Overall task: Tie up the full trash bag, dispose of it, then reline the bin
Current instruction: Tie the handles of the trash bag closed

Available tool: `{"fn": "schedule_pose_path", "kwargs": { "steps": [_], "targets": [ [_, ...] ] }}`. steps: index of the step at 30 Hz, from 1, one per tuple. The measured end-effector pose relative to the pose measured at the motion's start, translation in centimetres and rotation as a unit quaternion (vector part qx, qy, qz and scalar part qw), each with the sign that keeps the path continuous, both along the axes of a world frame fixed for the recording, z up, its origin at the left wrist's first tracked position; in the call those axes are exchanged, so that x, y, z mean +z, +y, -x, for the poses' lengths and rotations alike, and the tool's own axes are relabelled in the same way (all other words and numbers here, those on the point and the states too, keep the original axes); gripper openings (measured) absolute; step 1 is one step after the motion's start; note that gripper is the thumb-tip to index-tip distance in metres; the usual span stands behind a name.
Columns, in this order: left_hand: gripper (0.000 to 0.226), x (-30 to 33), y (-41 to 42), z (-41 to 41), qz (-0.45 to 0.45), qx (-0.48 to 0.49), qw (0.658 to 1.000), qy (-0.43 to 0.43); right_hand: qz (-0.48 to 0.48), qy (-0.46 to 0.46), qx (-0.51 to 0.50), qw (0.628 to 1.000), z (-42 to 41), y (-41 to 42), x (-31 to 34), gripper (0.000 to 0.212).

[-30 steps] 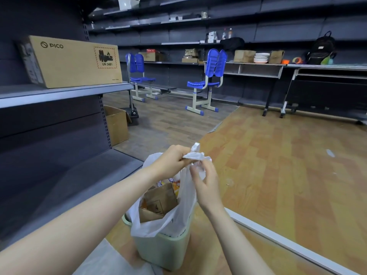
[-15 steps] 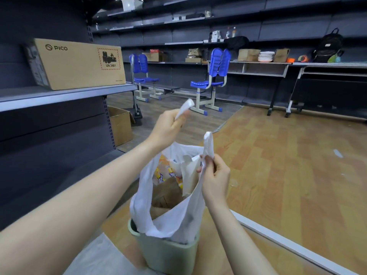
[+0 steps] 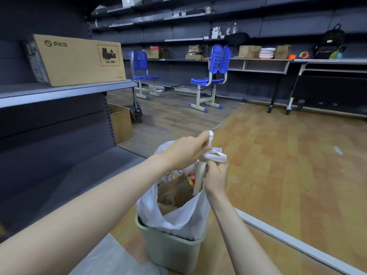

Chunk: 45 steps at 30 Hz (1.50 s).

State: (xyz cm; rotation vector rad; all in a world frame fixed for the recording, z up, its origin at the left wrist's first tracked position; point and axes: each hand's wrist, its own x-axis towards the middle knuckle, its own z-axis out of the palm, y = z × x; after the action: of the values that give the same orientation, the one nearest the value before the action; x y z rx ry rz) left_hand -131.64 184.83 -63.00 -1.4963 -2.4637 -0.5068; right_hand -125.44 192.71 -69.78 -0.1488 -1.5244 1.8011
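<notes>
My left hand and right hand both pinch the white plastic trash bag's handles, crossing at twelve o'clock above the pale green bin.

Two hands; one trash bag; one bin; two blue chairs (both unoccupied).
</notes>
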Motion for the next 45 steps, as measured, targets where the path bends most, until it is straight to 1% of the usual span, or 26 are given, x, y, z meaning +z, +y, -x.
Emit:
{"fn": "schedule_pose_path", "kwargs": {
  "steps": [2, 4, 5, 7, 8, 10, 11, 12, 13, 15, 17, 18, 19, 21, 24, 26, 29, 32, 33, 35, 37, 39, 41, 42, 43, 45],
  "targets": [
    [0.018, -0.3, 0.0, 0.2, -0.001, 0.015, 1.000, -0.022, 0.030, 0.031, 0.029, 0.999, -0.3, 0.3, 0.0, 0.030],
    [0.016, -0.6, -0.1, 0.4, 0.019, 0.016, 0.999, -0.037, 0.010, 0.023, 0.022, 0.999, -0.4, 0.9, 0.0, 0.043],
    [0.017, -0.8, -0.2, 0.4, 0.022, 0.004, 0.998, -0.051, -0.006, 0.012, 0.011, 1.000, -0.3, 1.1, 0.0, 0.045],
    [0.022, -1.0, -0.3, 0.6, -0.001, -0.033, 0.992, -0.125, 0.000, 0.000, 0.006, 1.000, 0.0, 1.6, -0.2, 0.040],
    [0.023, -0.8, -0.5, 0.8, -0.012, -0.042, 0.983, -0.180, 0.023, -0.006, 0.021, 0.999, 0.0, 1.8, -0.2, 0.036],
    [0.024, 0.1, -1.1, 1.6, 0.007, -0.042, 0.962, -0.268, 0.047, -0.013, 0.072, 0.996, -0.3, 2.5, -0.2, 0.033],
    [0.024, 0.7, -1.5, 2.1, 0.021, -0.039, 0.957, -0.287, 0.011, -0.017, 0.101, 0.995, -0.6, 2.7, -0.1, 0.033],
    [0.022, 1.3, -1.7, 2.6, 0.026, -0.036, 0.955, -0.295, -0.057, -0.029, 0.126, 0.990, -1.0, 3.0, 0.0, 0.036],
    [0.019, 1.8, -1.9, 3.1, 0.026, -0.033, 0.953, -0.299, -0.130, -0.046, 0.149, 0.979, -1.3, 3.1, 0.2, 0.039],
    [0.016, 2.6, -1.7, 3.5, 0.026, -0.024, 0.953, -0.301, -0.261, -0.105, 0.166, 0.945, -1.6, 3.1, 0.6, 0.031],
    [0.017, 2.9, -1.1, 3.5, 0.034, -0.009, 0.957, -0.287, -0.403, -0.162, 0.100, 0.895, -1.5, 3.1, 0.3, 0.019],
    [0.018, 2.8, -0.7, 3.4, 0.038, 0.000, 0.961, -0.273, -0.469, -0.182, 0.026, 0.864, -1.4, 3.0, -0.1, 0.018],
    [0.022, 2.8, -0.4, 3.3, 0.043, 0.008, 0.966, -0.256, -0.506, -0.179, -0.056, 0.842, -1.3, 2.8, -0.4, 0.018],
    [0.030, 2.4, -0.2, 3.1, 0.082, 0.015, 0.966, -0.245, -0.508, -0.133, -0.176, 0.833, -1.6, 2.3, -0.9, 0.014],
    [0.044, 1.2, -0.1, 2.3, 0.149, -0.022, 0.957, -0.249, -0.519, -0.088, -0.288, 0.800, -1.8, 1.9, -1.0, 0.021],
    [0.046, 0.8, -0.3, 1.9, 0.133, -0.034, 0.958, -0.253, -0.520, -0.060, -0.330, 0.785, -1.6, 1.9, -1.0, 0.022],
    [0.030, 0.7, -0.8, 1.8, 0.093, -0.044, 0.956, -0.276, -0.527, -0.022, -0.348, 0.775, -1.5, 2.1, -1.2, 0.020],
    [0.017, 0.2, -1.4, 1.6, 0.055, -0.029, 0.956, -0.286, -0.513, -0.022, -0.315, 0.798, -1.4, 2.0, -1.2, 0.015],
    [0.013, 0.0, -1.5, 1.6, 0.029, -0.020, 0.962, -0.271, -0.503, -0.023, -0.297, 0.811, -1.4, 2.0, -1.2, 0.015],
    [0.011, -0.2, -1.6, 1.7, -0.012, -0.003, 0.984, -0.176, -0.489, -0.016, -0.265, 0.831, -1.4, 2.2, -1.3, 0.017],
    [0.013, 0.1, -1.8, 1.8, -0.015, -0.005, 0.998, -0.060, -0.474, 0.000, -0.250, 0.844, -1.5, 2.2, -1.3, 0.017],
    [0.017, 0.2, -2.0, 2.0, 0.016, -0.015, 0.999, 0.026, -0.452, 0.017, -0.258, 0.854, -1.7, 2.2, -1.2, 0.015],
    [0.019, 0.1, -2.1, 2.1, 0.068, 0.004, 0.989, 0.130, -0.442, 0.015, -0.269, 0.856, -2.0, 2.4, -0.9, 0.011],
    [0.015, 0.0, -2.1, 2.0, 0.081, 0.008, 0.978, 0.192, -0.445, -0.001, -0.270, 0.854, -2.2, 2.5, -0.7, 0.009],
    [0.011, 0.0, -2.1, 2.0, 0.087, 0.000, 0.964, 0.250, -0.453, -0.027, -0.268, 0.850, -2.4, 2.7, -0.5, 0.008],
    [0.022, -0.1, -2.4, 1.9, 0.091, -0.055, 0.934, 0.341, -0.475, -0.103, -0.253, 0.837, -2.8, 3.2, -0.2, 0.003]
  ]
}}
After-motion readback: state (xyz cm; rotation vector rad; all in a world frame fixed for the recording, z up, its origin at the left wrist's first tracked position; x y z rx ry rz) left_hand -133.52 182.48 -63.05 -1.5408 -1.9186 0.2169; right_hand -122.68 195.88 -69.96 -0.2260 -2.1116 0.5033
